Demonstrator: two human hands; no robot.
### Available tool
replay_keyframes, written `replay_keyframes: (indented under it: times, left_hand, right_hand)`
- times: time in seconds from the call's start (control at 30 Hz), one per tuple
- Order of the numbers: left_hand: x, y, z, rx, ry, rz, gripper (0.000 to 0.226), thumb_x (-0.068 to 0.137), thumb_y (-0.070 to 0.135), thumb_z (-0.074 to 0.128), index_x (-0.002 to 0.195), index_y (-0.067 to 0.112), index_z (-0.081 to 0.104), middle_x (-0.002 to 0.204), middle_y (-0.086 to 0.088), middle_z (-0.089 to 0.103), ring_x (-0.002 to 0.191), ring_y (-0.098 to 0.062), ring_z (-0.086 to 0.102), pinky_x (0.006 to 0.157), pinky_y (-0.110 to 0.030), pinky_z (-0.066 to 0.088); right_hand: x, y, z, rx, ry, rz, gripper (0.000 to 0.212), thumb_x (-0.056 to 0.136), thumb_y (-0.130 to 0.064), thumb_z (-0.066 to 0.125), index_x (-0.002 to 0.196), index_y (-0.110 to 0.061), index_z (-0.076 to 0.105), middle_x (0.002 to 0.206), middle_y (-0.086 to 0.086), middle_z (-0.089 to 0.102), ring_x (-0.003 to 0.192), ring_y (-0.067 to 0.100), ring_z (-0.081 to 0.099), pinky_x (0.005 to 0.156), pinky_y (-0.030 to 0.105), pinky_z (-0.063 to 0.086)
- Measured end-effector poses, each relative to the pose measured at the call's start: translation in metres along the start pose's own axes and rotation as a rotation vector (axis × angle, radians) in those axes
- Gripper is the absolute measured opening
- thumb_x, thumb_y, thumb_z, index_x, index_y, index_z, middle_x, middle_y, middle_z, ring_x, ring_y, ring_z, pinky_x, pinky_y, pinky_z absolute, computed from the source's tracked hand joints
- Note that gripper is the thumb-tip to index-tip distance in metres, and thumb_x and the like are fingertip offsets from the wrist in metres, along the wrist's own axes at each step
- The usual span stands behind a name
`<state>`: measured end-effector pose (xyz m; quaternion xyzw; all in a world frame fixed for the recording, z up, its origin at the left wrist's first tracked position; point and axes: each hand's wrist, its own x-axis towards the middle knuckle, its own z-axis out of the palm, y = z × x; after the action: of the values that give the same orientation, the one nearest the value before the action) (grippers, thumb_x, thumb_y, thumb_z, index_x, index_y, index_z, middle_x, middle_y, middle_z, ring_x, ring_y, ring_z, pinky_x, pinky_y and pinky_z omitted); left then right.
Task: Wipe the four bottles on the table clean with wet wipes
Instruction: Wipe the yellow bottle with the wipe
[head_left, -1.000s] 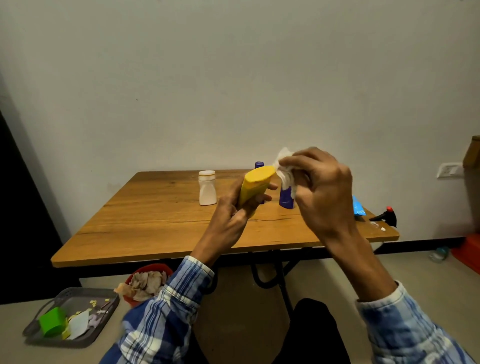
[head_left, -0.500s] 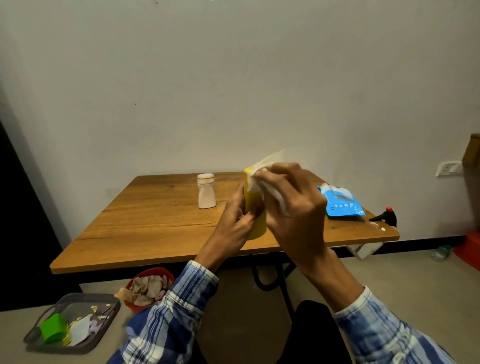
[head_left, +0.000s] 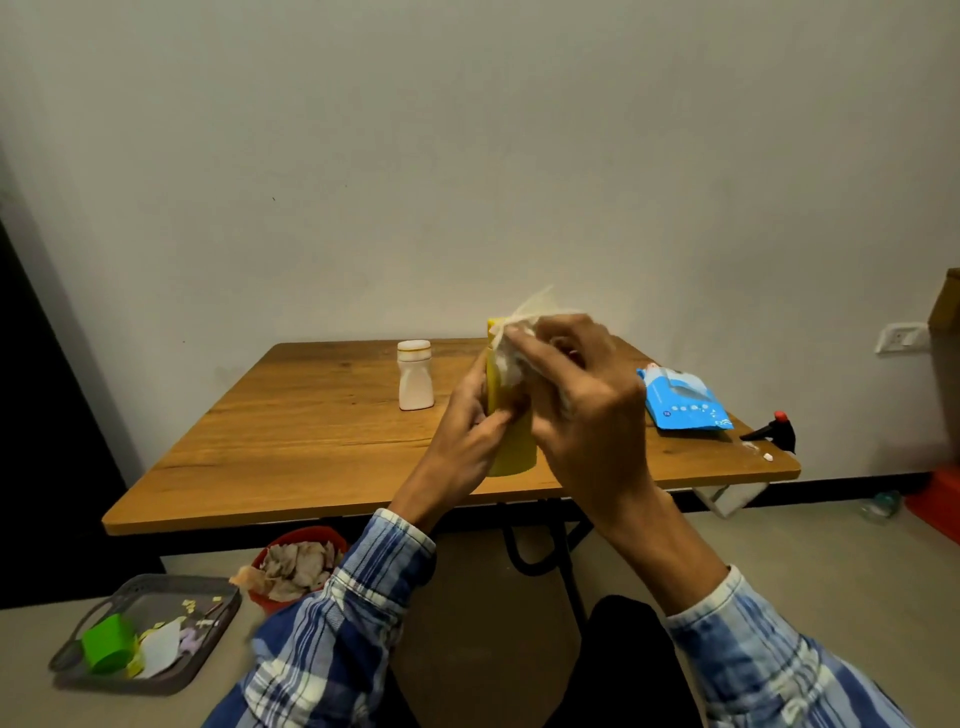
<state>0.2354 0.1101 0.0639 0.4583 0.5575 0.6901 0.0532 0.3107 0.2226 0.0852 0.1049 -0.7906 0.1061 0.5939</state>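
A yellow bottle (head_left: 511, 452) is held upright over the wooden table (head_left: 311, 436), cap end down. My left hand (head_left: 467, 431) grips its left side. My right hand (head_left: 576, 395) presses a white wet wipe (head_left: 511, 348) against the bottle's upper part. A white bottle (head_left: 415, 374) stands upright on the table, farther back and to the left. My hands hide any other bottles.
A blue wet-wipe pack (head_left: 683, 400) lies at the table's right side, with a black and red tool (head_left: 774, 431) at the right edge. On the floor to the left are a red bin of used wipes (head_left: 298, 564) and a grey basket (head_left: 150, 631).
The yellow bottle went from tilted to upright and came lower over the table. My right hand brought the wipe onto its upper part. The view has shifted slightly.
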Motion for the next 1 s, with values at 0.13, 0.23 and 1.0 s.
replay_keyframes:
  times: [0.13, 0.23, 1.0]
  left_hand:
    - [-0.001, -0.005, -0.003, -0.144, 0.040, -0.093, 0.033, 0.101, 0.013, 0.053, 0.134, 0.015, 0.052, 0.116, -0.013, 0.068, 0.100, -0.025, 0.070, 0.082, -0.038, 0.060]
    - [-0.001, -0.007, 0.000, -0.170, 0.020, -0.161, 0.030, 0.103, 0.016, 0.051, 0.132, 0.011, 0.055, 0.104, -0.015, 0.068, 0.089, -0.025, 0.068, 0.078, -0.040, 0.060]
    - [0.004, -0.006, -0.008, -0.599, 0.221, -0.283, 0.053, 0.107, 0.043, 0.033, 0.105, 0.012, 0.076, 0.104, -0.011, 0.071, 0.095, -0.022, 0.068, 0.084, -0.033, 0.057]
  right_hand:
    - [-0.003, 0.014, -0.001, 0.118, 0.014, 0.155, 0.026, 0.089, -0.001, 0.067, 0.113, -0.009, 0.075, 0.108, 0.007, 0.067, 0.096, 0.016, 0.064, 0.078, 0.023, 0.057]
    - [0.002, 0.026, -0.013, 0.264, 0.168, 0.424, 0.025, 0.089, -0.003, 0.071, 0.113, -0.011, 0.075, 0.106, 0.002, 0.067, 0.098, 0.010, 0.065, 0.077, 0.019, 0.057]
    - [-0.020, -0.008, 0.012, 0.105, -0.316, -0.057, 0.040, 0.078, -0.002, 0.075, 0.118, -0.005, 0.069, 0.108, 0.013, 0.064, 0.093, 0.024, 0.064, 0.077, 0.033, 0.061]
